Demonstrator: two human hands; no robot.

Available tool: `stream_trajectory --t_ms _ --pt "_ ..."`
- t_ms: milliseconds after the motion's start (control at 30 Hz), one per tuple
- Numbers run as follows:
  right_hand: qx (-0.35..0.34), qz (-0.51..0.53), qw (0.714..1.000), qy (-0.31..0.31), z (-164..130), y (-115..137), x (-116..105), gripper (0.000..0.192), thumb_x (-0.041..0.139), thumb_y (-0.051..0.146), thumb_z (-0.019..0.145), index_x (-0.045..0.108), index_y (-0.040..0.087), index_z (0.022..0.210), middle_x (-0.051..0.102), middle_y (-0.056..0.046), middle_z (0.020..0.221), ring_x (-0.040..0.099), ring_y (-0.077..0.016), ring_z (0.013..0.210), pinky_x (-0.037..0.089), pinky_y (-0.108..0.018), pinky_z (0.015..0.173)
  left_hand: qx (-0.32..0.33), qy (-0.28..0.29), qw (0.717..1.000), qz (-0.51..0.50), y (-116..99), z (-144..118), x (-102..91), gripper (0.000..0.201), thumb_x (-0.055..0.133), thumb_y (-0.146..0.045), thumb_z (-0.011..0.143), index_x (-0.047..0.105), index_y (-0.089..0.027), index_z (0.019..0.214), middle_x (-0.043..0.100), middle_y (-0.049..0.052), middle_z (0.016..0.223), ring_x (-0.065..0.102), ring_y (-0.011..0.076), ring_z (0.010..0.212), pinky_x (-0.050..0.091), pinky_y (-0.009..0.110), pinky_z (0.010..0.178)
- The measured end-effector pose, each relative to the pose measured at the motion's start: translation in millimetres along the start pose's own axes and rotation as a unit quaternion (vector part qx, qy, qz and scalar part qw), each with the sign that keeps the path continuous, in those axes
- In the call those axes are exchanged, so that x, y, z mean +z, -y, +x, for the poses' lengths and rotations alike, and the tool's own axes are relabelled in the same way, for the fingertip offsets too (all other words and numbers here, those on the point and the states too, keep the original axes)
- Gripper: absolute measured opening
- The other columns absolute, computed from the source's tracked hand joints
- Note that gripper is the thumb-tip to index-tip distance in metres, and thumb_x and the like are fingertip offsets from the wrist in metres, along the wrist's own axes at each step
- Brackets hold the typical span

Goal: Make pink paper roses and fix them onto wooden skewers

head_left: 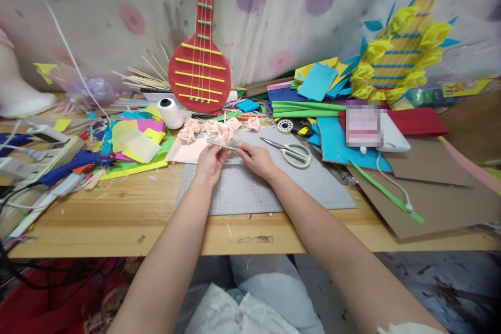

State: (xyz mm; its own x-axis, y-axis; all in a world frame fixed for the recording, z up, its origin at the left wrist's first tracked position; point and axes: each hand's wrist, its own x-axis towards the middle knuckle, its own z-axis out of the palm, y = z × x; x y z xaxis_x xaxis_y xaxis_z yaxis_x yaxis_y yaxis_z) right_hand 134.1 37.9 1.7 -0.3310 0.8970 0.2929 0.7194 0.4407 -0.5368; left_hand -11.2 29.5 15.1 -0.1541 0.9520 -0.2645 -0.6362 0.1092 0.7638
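scissors (pixel 291 153) on mat (pixel 254 188), thread spool (pixel 170 113) behind-left, paper flowers (pixel 213 127) between

Bright, even light, soft shadows; edges bend and blur slightly.

Wooden worktable (pixel 129 219), pale curtain (pixel 274 15) with pink and purple blotches behind, dark speckled floor (pixel 450 287) below

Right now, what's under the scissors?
The scissors lie on a grey mat, which sits on the wooden table. What lies beneath the mat is hidden. Both hands hold a thin stick nearby.
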Motion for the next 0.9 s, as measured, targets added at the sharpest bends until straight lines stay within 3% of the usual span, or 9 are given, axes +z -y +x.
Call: stream_trajectory --t_ms 167,467,600,767,900 --pt "0.005 0.003 1.000 -0.002 0.3 -1.6 -0.4 0.035 0.035 0.047 0.085 0.059 0.023 0.077 0.058 0.000 0.063 0.050 -0.0128 0.059 0.027 -0.022 0.055 0.014 0.002 1.000 0.022 0.3 0.5 -0.6 0.007 0.054 -0.009 0.067 0.054 -0.015 0.070 0.058 -0.001 0.072 0.055 0.0063 0.065 0.049 0.023 0.068" --pt "0.027 0.011 1.000 -0.005 0.8 -1.7 -2.3 0.036 0.035 0.048 0.084 0.058 0.022 0.075 0.056 0.001 0.061 0.048 -0.0112 0.058 0.027 -0.021 0.055 0.075 0.062 0.994 0.052 -0.9 3.2 -4.7 0.022 0.049 0.002 0.055 0.061 -0.012 0.066 0.059 0.001 0.068 0.059 0.0088 0.072 0.048 0.028 0.081" --pt "0.041 0.025 0.999 -0.005 1.9 -5.0 -2.9 0.037 0.036 0.048 0.084 0.057 0.020 0.072 0.053 0.001 0.060 0.045 -0.0102 0.057 0.027 -0.021 0.055 0.106 0.045 0.991 0.065 -0.8 2.8 -6.1 0.015 0.058 -0.004 0.057 0.063 -0.011 0.069 0.058 0.000 0.065 0.059 0.0101 0.068 0.050 0.031 0.077" --pt "0.027 0.077 0.997 0.007 2.5 -10.8 -2.8 0.036 0.037 0.046 0.083 0.053 0.018 0.066 0.046 0.003 0.056 0.042 -0.0091 0.055 0.027 -0.020 0.054 0.118 0.019 0.991 0.068 -2.6 -2.8 -4.1 0.031 0.064 -0.008 0.057 0.064 -0.013 0.087 0.062 0.000 0.071 0.059 0.0093 0.067 0.052 0.027 0.067" --pt "0.021 0.098 0.995 0.015 2.5 -12.5 -3.5 0.037 0.038 0.046 0.082 0.051 0.017 0.064 0.043 0.004 0.054 0.040 -0.0086 0.055 0.026 -0.020 0.053 0.112 0.015 0.991 0.066 -3.0 -3.6 -3.1 0.033 0.065 -0.008 0.057 0.064 -0.013 0.090 0.064 0.002 0.074 0.062 0.0117 0.069 0.052 0.026 0.063"
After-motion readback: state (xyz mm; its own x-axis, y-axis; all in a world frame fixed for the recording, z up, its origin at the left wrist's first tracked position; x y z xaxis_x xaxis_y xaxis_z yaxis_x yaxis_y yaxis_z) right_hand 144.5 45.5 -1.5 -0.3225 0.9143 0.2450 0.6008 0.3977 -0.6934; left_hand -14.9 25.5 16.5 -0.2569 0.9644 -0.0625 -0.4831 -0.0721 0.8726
